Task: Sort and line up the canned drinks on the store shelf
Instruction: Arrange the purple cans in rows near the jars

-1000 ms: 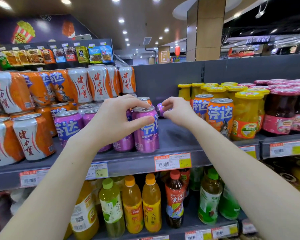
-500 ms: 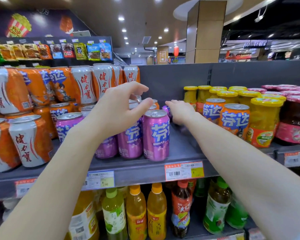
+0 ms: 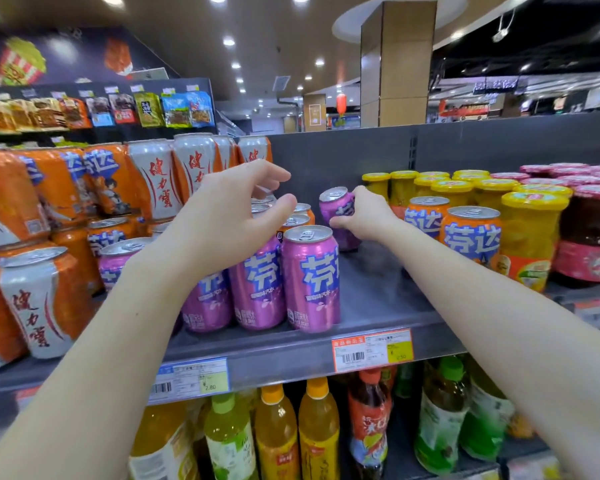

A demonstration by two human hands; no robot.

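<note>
A row of purple cans (image 3: 310, 278) stands near the front of the grey shelf (image 3: 378, 306). My left hand (image 3: 229, 220) hovers above that row with loosely spread fingers, holding nothing. Deeper on the shelf my right hand (image 3: 364, 214) grips another purple can (image 3: 336, 206), which leans to the left. Two orange cans (image 3: 471, 237) stand right of my right arm. Orange and silver cans (image 3: 39, 299) fill the left side, with more stacked above.
Yellow-lidded jars (image 3: 530, 233) and dark red-lidded jars (image 3: 593, 233) crowd the shelf's right end. Bottled drinks (image 3: 278, 431) fill the shelf below. Price tags (image 3: 371, 348) hang on the shelf's front edge. Bare shelf lies between the purple row and the orange cans.
My left hand let go of the front purple can and rose above the row. My right hand brought the far purple can up from lying down to a leaning position.
</note>
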